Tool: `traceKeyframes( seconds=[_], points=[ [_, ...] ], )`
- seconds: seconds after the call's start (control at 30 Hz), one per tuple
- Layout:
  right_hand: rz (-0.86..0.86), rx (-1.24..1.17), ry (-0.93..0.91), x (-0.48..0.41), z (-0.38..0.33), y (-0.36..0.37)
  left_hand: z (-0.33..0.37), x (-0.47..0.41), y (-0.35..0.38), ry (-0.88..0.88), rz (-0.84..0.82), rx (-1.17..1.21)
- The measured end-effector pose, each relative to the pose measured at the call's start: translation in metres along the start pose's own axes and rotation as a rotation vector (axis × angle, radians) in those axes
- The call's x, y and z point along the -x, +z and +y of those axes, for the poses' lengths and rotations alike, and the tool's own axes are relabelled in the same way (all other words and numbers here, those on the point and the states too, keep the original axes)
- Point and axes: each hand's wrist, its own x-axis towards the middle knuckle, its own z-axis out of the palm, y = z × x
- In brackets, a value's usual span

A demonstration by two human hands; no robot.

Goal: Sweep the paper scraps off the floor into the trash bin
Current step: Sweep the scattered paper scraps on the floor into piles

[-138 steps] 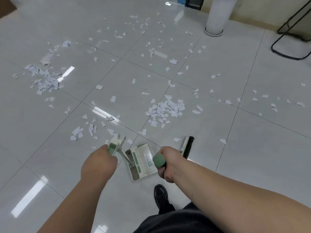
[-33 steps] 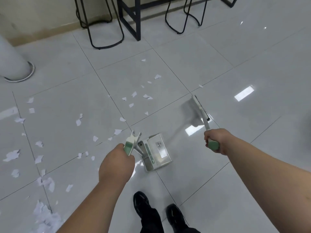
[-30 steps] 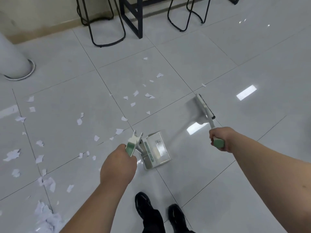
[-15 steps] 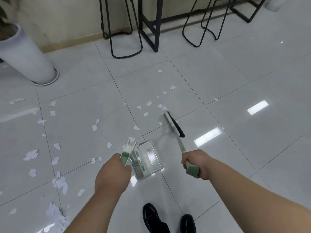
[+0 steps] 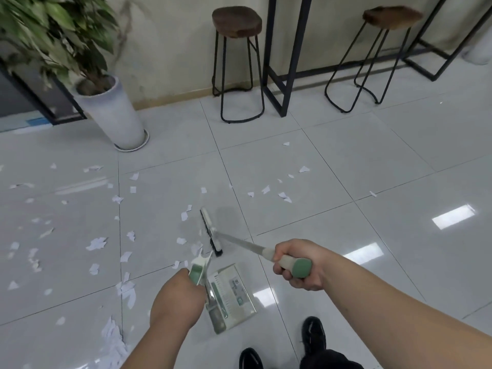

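White paper scraps (image 5: 96, 243) lie scattered over the grey tiled floor, mostly to the left, with a few more scraps (image 5: 284, 195) further ahead. My left hand (image 5: 177, 302) grips the green handle of a dustpan (image 5: 231, 296), whose tray rests on the floor just in front of my feet. My right hand (image 5: 298, 265) holds the green-tipped handle of a broom (image 5: 211, 231). Its black-bristled head sits on the floor just beyond the dustpan, among scraps. No trash bin is in view.
A potted plant in a tall white pot (image 5: 114, 115) stands at the back left. Two black-legged bar stools (image 5: 237, 65) (image 5: 372, 57) and a black table frame (image 5: 282, 62) line the far wall. My black shoes (image 5: 312, 335) are at the bottom.
The view has tilted up, showing the stools and plant. The broom head has swept from the right toward the left and now lies just beyond the dustpan. My left hand keeps the dustpan in place.
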Motion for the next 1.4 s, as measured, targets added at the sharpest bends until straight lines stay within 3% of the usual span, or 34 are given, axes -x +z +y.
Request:
traceKeyframes(
  seconds=[0.2, 0.4, 0.8, 1.03, 1.23, 1.4],
  points=[
    [0.094, 0.058, -0.093, 0.022, -0.004, -0.043, 0.038, 0.005, 0.008, 0.049, 0.030, -0.044],
    [0.223, 0.080, -0.165, 0.024, -0.027, -0.125, 0.124, -0.007, 0.027, 0.130, 0.042, -0.084],
    [0.410, -0.016, -0.133, 0.013, -0.100, -0.400, 0.371, -0.030, 0.085, 0.248, 0.046, -0.219],
    [0.517, -0.050, -0.059, -0.031, -0.131, -0.520, 0.468, -0.055, 0.127, 0.229, 0.020, -0.278],
    [0.537, -0.024, -0.014, -0.071, -0.140, -0.562, 0.500, -0.070, 0.148, 0.201, -0.005, -0.324],
    [0.473, -0.048, 0.014, -0.089, -0.144, -0.556, 0.501, -0.082, 0.145, 0.167, -0.002, -0.329]
  ],
)
